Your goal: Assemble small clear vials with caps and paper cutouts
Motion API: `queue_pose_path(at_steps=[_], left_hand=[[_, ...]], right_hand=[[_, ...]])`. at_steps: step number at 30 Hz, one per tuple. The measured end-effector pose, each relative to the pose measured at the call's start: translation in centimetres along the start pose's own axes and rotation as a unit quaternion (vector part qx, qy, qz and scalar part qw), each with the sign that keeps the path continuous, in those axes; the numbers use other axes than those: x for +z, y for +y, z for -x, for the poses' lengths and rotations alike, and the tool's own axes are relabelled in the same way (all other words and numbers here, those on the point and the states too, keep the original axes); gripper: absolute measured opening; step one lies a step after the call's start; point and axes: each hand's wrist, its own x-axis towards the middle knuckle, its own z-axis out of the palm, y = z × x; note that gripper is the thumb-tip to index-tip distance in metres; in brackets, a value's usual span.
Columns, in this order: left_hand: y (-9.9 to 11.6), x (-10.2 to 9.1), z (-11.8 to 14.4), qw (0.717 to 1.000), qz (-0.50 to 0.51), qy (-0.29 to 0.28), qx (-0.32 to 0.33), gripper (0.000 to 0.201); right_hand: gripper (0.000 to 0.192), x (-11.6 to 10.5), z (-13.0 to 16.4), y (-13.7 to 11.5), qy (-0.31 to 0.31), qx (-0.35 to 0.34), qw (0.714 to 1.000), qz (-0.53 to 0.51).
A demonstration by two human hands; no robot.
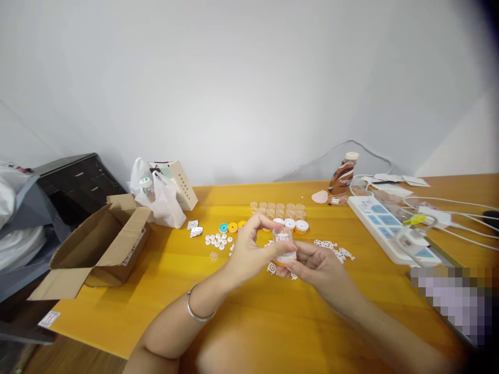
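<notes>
My left hand and my right hand meet above the yellow table. Together they hold a small clear vial with a white cap; the left fingers pinch its upper part, the right fingers hold its lower end. A silver bangle sits on my left wrist. Just beyond the hands stand rows of small clear vials and several orange vials with white caps. Small white round caps lie to the left, with teal and yellow caps behind them. White lacy pieces lie to the right.
An open cardboard box stands at the table's left edge. A white plastic bag and a paper box are at the back left. A brown drink bottle, a white power strip and cables sit at the right.
</notes>
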Motion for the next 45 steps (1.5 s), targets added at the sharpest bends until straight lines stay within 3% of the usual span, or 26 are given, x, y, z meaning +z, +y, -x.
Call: queue_pose_path(at_steps=[4, 6, 10, 16, 18, 23, 28, 34, 38, 42, 45], left_hand=[[0.5, -1.2, -0.9, 0.984, 0.086, -0.151, -0.028, 0.035], [0.7, -1.7, -1.2, 0.979, 0.088, -0.178, -0.037, 0.035], [0.3, -1.3, -1.0, 0.992, 0.059, -0.107, -0.025, 0.019], [-1.5, 1.0, 0.5, 0.993, -0.039, 0.084, 0.076, 0.019], [-1.7, 1.3, 0.6, 0.991, -0.026, 0.103, 0.081, 0.02], [-1.3, 0.8, 0.2, 0.991, 0.13, -0.007, -0.035, 0.019], [-1.4, 0.6, 0.1, 0.938, 0.313, -0.098, -0.11, 0.022], [-0.8, 0.0, -0.4, 0.939, 0.284, -0.162, -0.105, 0.033], [-0.5, -0.3, -0.8, 0.963, 0.214, -0.144, -0.078, 0.051], [-0.9, 0.0, -0.6, 0.982, 0.156, -0.078, -0.078, 0.036], [-1.0, 0.3, -0.1, 0.969, 0.2, -0.094, -0.111, 0.031]], right_hand=[[0.021, -0.5, -0.1, -0.4, -0.013, 0.022, 1.0, -0.018], [0.021, -0.6, -0.1, -0.6, -0.014, 0.024, 0.999, -0.018], [0.022, -0.5, 0.0, -0.8, 0.014, 0.024, 1.0, 0.003], [0.033, 0.0, -0.1, 0.0, 0.078, -0.032, 0.994, 0.063], [0.035, -0.1, -0.2, 0.2, 0.082, -0.043, 0.994, 0.063], [0.02, -0.4, -0.2, -0.1, 0.021, 0.022, 0.999, -0.028], [0.022, 0.0, 0.1, -0.1, -0.039, 0.058, 0.987, -0.147], [0.018, -0.2, 0.1, -0.5, -0.043, 0.063, 0.989, -0.13], [0.019, -0.6, -0.1, -0.7, -0.026, 0.063, 0.994, -0.09], [0.019, -0.6, -0.1, -0.6, -0.008, 0.035, 0.998, -0.047], [0.021, -0.4, 0.1, -0.1, -0.037, 0.037, 0.994, -0.099]])
